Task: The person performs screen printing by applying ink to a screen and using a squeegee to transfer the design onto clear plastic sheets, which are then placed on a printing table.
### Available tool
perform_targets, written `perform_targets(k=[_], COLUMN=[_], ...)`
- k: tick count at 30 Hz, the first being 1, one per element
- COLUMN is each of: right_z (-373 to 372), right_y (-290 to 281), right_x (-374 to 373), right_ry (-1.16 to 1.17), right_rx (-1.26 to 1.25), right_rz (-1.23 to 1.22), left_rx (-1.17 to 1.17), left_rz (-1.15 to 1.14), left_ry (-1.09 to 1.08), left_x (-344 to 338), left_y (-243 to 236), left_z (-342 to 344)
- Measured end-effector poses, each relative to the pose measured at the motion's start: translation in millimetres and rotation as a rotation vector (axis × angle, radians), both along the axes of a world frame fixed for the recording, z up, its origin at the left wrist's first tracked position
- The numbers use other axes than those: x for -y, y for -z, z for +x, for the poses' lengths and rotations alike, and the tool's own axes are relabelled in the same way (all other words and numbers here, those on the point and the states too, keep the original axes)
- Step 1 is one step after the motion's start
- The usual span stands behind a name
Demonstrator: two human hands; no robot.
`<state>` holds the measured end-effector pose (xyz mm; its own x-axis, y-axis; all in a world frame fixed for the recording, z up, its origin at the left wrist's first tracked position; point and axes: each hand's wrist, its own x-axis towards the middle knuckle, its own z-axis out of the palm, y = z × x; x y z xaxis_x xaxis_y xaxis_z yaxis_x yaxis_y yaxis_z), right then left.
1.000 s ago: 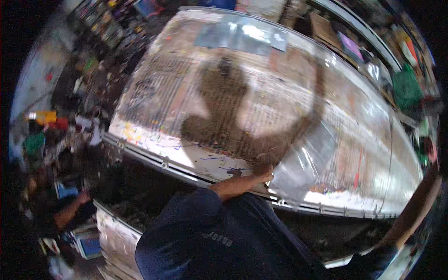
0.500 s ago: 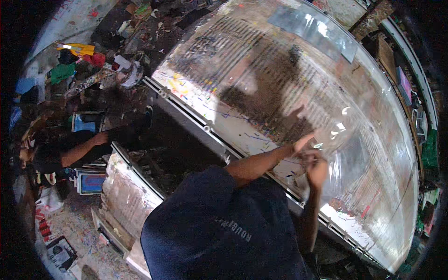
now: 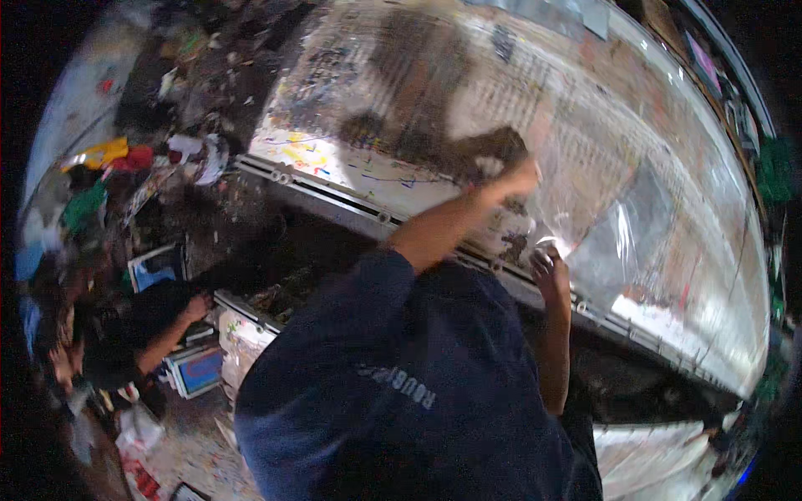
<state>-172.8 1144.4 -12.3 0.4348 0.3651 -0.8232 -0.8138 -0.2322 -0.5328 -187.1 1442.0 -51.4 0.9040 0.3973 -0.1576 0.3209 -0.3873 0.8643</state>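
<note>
My left hand [image 3: 520, 179] is over the long, paint-stained table [image 3: 393, 179], its fingers smeared by motion. Nearer to me, my right hand [image 3: 547, 269] has its fingers curled at a piece of shiny clear plastic film [image 3: 553, 237], just above the table's near edge. Glare hides where the film ends. A larger see-through sheet [image 3: 635, 221] lies flat to the right of that hand and reflects light. Dark shadows of my arms and body fall on the tabletop.
A metal rail [image 3: 334, 196] with round fittings runs along the table's near edge. At the left, another person's forearm [image 3: 167, 342] reaches past framed blue panels [image 3: 199, 370]. Coloured scraps [image 3: 88, 204] litter the far left. Shelved items [image 3: 739, 113] stand beyond the table.
My hands have moved apart: the left one away to the upper left, the right one nearer the table's edge. My view has shifted. The other person's arm is lower in view.
</note>
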Motion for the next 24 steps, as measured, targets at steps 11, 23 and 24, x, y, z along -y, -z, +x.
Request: perform_targets(k=[11, 23, 24], right_z=[-13.0, 43.1, 43.1], right_y=[47.0, 80.4, 76.5], right_x=[-117.0, -111.5, -110.6], right_ry=[-0.042, -0.820, -0.851], right_rx=[0.359, 1.062, 0.970], right_rz=[-0.065, -0.690, -0.703], left_rx=[0.194, -0.303, -0.314], left_rz=[0.394, 0.175, 0.177], left_ry=[-0.279, -0.257, -0.265], left_x=[-116.7, -114.6, -113.3], left_y=[0.0, 42.9, 41.8], left_z=[-125.3, -144.4, -143.3])
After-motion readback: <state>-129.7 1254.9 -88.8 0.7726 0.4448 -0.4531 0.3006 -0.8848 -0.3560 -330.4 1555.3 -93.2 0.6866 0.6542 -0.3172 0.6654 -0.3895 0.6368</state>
